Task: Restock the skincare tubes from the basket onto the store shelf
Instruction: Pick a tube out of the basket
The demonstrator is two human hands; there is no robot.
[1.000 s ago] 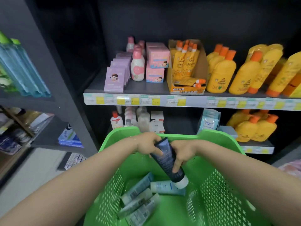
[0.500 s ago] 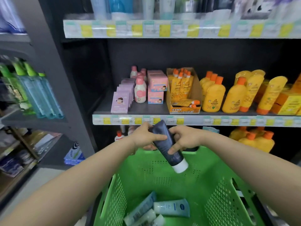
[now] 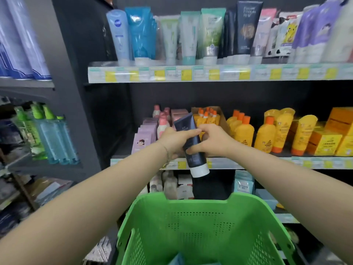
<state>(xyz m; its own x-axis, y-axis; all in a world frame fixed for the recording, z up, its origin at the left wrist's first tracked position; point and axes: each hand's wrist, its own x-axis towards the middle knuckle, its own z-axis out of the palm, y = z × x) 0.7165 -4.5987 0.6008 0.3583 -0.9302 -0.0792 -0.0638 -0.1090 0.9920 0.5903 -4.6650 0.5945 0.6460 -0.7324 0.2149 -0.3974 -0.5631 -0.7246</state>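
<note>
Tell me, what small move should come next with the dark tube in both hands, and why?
Probably lift the dark navy plastic tube with the white cap up toward the top shelf. The left hand and right hand grip it cap-down above the green plastic basket, and similar dark tubes stand there.

Bright, pretty even store light, but the shelf backs (image 3: 191,94) look dark. Left-side bottles (image 3: 21,44) are motion-smeared, price labels (image 3: 172,74) glare a bit, and the wide lens bends the edges.
</note>
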